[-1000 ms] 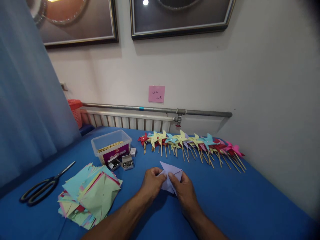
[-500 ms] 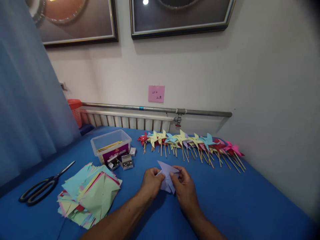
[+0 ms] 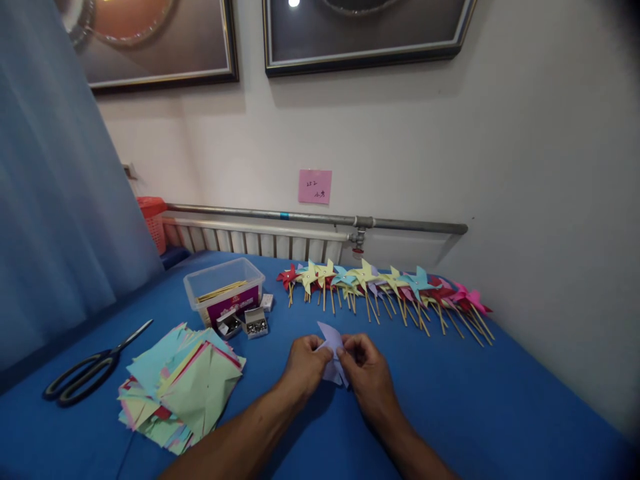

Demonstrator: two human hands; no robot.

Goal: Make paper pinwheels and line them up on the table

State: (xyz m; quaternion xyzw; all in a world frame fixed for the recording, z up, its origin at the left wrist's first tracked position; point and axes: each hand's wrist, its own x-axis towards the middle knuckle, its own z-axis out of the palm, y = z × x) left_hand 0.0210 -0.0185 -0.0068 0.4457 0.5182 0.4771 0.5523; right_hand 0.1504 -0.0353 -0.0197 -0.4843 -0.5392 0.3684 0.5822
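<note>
A small lavender paper piece (image 3: 331,343) sits between both hands, just above the blue table (image 3: 500,400). My left hand (image 3: 303,369) pinches its left side with curled fingers. My right hand (image 3: 367,377) pinches its right side, with the fingers folded over the paper's middle. Only a pointed top corner and a lower flap of the paper show; the rest is hidden by my fingers.
A row of finished paper pinwheels (image 3: 385,290) on sticks lies along the far edge. A pile of coloured paper squares (image 3: 183,390) lies at left, black scissors (image 3: 87,373) beyond it. A clear tub of sticks (image 3: 224,288) and small pin boxes (image 3: 245,325) stand behind.
My right hand has closed in over the lavender paper, folding its wide flap toward the centre; less paper shows now. The left hand holds about the same place.
</note>
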